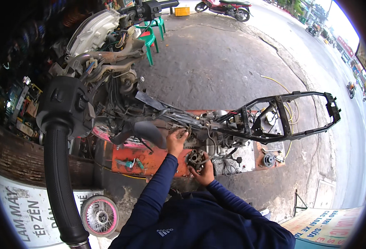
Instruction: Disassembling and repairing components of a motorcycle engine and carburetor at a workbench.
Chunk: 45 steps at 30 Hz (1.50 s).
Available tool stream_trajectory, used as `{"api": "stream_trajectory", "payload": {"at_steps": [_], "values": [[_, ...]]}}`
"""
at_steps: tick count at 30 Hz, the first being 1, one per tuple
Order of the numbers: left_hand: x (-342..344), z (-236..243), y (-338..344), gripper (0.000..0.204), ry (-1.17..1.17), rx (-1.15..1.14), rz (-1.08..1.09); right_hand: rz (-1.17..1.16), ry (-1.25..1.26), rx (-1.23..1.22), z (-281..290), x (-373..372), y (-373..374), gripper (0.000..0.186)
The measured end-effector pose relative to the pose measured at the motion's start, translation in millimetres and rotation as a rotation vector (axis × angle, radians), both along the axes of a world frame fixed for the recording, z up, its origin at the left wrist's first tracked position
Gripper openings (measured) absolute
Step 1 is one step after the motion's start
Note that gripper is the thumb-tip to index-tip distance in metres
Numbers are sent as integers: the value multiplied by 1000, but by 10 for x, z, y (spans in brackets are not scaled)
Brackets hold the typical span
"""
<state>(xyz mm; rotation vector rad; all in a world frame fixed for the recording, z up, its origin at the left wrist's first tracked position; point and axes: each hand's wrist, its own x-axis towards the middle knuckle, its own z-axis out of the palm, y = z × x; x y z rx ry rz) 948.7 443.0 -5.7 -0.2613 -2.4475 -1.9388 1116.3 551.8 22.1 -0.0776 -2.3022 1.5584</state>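
My right hand (203, 172) is wrapped round a dark, chunky metal engine part (196, 157) with holes and a rounded outline, held in front of the engine. Further forward and to the left, my left hand (176, 141) is up against the stripped motorbike's engine area, its fingers curled. What those fingers grip, if anything, is too small to make out. The motorbike's engine (216, 146) sits under the bare black rear frame (289, 97), with hoses and cables running along it.
An orange lift platform (122, 155) under the bike carries small tools (130, 163) and a toothed round part (269, 160). The handlebar grip (60, 178) rises close at the left. A pink-rimmed wheel (100, 216) lies near a white sign. A yellow hose (290, 148) runs across the ground.
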Motion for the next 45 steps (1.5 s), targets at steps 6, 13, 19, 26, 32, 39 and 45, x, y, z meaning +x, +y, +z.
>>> {"api": "stream_trajectory", "payload": {"at_steps": [6, 13, 19, 26, 32, 39, 45], "values": [[79, 136, 196, 21, -152, 251, 118, 71, -26, 4, 57, -29, 309, 70], [147, 160, 352, 14, -153, 353, 343, 280, -10, 39, 26, -280, 792, 72], [220, 206, 326, 6, -88, 395, 544, 350, -42, 5, 9, -395, 934, 73], [510, 505, 391, 3, -190, 920, 526, 388, -67, 14, 8, -409, 1119, 73], [407, 532, 529, 15, 215, -310, 481, 355, -110, -40, -27, -472, 1206, 74], [267, 541, 777, 27, 471, -751, 528, 334, -72, -31, -21, -581, 1247, 72], [363, 471, 660, 19, 330, -664, 477, 593, -2, -48, -127, -850, 1287, 77]]}}
